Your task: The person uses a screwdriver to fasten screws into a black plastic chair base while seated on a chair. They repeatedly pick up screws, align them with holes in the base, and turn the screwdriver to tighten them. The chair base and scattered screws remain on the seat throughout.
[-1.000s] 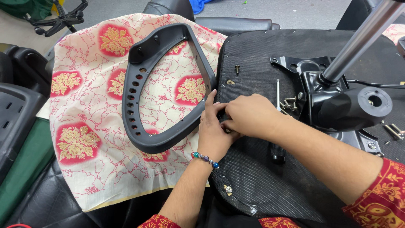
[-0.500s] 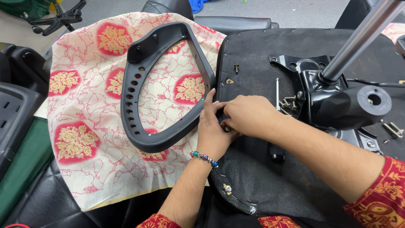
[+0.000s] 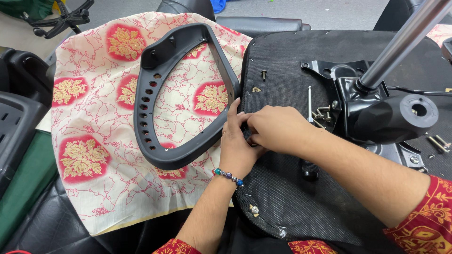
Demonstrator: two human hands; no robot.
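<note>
Workshop clutter rings the frame: a black chair base at upper left, dark plastic chair parts down the left edge, grey floor along the top.

Since a second ago almost nothing has shifted. Both hands remain bunched at one spot at frame centre, where the black plastic armrest loop meets the left edge of the upturned seat underside. The fingers of the right hand are curled and pressed together over something small; what they pinch is hidden. The left hand, wearing a bead bracelet, lies flat beneath them, fingertips against the armrest's end. This steadiness suggests fine fitting work at the joint, not yet finished.

The armrest rests on a cream and red floral cloth. Loose screws lie right of centre beside the black tilt mechanism and its chrome gas-lift column.
</note>
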